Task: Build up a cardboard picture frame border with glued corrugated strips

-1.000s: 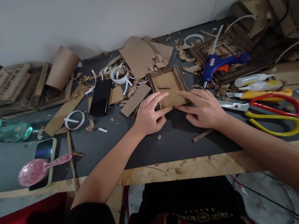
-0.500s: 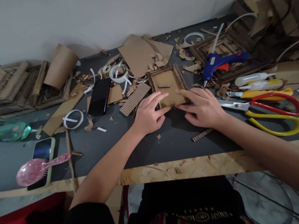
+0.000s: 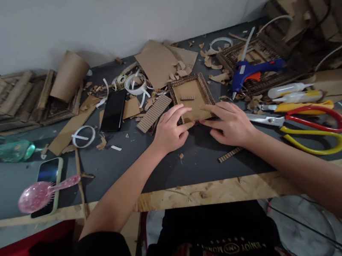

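Head view, cardboard frame (image 3: 191, 94) under fingertips of left hand (image 3: 169, 131), right hand (image 3: 230, 123)

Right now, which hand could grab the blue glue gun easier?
Probably the right hand. It rests on the cardboard frame on the side where the glue gun lies; the left hand would have to cross over.

Small frame (image 3: 191, 95): brown corrugated cardboard, matt, ribbed border. Desk (image 3: 196, 163): dark matt top, rough pale chipboard showing along its near edge. Scissors (image 3: 313, 127): glossy red and yellow plastic handles, bright metal blades; black phone (image 3: 114, 111): glossy.
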`<state>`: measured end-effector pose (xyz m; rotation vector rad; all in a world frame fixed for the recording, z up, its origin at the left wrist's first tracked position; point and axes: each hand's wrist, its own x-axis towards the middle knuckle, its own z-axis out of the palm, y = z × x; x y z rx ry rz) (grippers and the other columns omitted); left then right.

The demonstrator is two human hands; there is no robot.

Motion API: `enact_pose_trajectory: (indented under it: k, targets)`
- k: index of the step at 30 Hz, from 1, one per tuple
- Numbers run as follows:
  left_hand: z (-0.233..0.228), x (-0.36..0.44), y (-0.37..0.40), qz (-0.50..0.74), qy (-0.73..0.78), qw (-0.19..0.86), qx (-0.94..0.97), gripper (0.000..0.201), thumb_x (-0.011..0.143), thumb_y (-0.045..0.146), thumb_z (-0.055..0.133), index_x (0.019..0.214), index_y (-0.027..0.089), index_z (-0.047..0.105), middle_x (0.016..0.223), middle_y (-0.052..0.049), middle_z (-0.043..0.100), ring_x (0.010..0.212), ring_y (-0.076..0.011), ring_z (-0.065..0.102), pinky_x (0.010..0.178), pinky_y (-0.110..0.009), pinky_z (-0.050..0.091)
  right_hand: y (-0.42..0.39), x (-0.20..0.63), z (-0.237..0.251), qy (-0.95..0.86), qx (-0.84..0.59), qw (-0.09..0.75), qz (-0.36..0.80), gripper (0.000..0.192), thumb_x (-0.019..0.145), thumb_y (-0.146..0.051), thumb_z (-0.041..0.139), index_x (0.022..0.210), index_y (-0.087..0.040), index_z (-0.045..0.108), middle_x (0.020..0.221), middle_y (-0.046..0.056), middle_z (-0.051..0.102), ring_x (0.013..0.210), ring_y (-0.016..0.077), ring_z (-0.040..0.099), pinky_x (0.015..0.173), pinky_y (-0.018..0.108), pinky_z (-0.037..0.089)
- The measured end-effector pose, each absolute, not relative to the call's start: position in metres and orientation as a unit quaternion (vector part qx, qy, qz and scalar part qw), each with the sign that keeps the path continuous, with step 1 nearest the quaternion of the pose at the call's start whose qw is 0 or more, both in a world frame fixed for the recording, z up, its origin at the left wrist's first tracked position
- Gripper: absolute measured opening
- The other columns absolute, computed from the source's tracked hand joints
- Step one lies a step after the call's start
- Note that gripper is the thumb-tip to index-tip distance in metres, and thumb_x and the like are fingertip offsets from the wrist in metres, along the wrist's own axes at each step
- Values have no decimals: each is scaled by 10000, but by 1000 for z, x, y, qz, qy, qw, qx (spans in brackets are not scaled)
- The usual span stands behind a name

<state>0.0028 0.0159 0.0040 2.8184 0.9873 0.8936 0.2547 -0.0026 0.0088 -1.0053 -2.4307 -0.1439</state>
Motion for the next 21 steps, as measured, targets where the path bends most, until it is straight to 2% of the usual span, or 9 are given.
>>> enact_pose_trajectory:
  k: [2, 5, 7, 11, 16, 21]
  targets:
    - [3, 2, 18, 291, 317, 13, 902, 326, 982, 210, 464, 921, 214, 784, 1402, -98, 603, 1382, -320, 488, 1139, -557, 442, -2, 256, 8, -894, -367, 253, -48, 416, 823, -151, 583, 1162, -288, 782, 1376, 84, 640, 1121, 293, 569, 867, 448, 480]
    - [3, 1, 20, 297, 309, 11, 904, 336, 986, 185, 451, 1132, 255, 745, 1448, -80, 570, 1391, -294, 479, 1129, -558, 454, 0, 258, 6, -897, -356, 260, -40, 455, 814, -135, 577, 1203, -276, 766, 1344, 99, 656, 1104, 294, 579, 871, 457, 492]
    - [2, 1, 20, 296, 301, 13, 906, 332, 988, 179, 464, 1177, 260, 724, 1474, -83, 544, 1407, -288, 461, 1144, -558, 437, 2, 260, 6, -897, -351, 266, -43, 460, 814, -137, 575, 1218, -258, 759, 1291, 111, 680, 1080, 290, 589, 865, 453, 502]
    - [3, 1, 20, 285, 296, 26, 911, 247, 986, 216, 518, 1050, 226, 755, 1497, -101, 515, 1426, -313, 434, 1168, -571, 406, 2, 260, 6, -897, -346, 269, -54, 426, 819, -150, 575, 1180, -255, 775, 1274, 110, 688, 1062, 287, 597, 853, 452, 512]
    - [3, 3, 19, 280, 303, 7, 911, 282, 984, 201, 499, 903, 211, 768, 1460, -103, 546, 1405, -318, 457, 1132, -579, 453, 2, 260, 7, -895, -344, 280, -47, 404, 810, -141, 572, 1130, -253, 791, 1235, 102, 699, 1064, 277, 594, 866, 439, 508]
    - [4, 3, 19, 286, 301, -9, 910, 308, 987, 187, 479, 891, 200, 772, 1443, -113, 561, 1388, -318, 473, 1117, -573, 477, 3, 258, 6, -894, -337, 292, -44, 414, 802, -126, 558, 1123, -246, 791, 1208, 90, 705, 1049, 263, 589, 874, 422, 505]
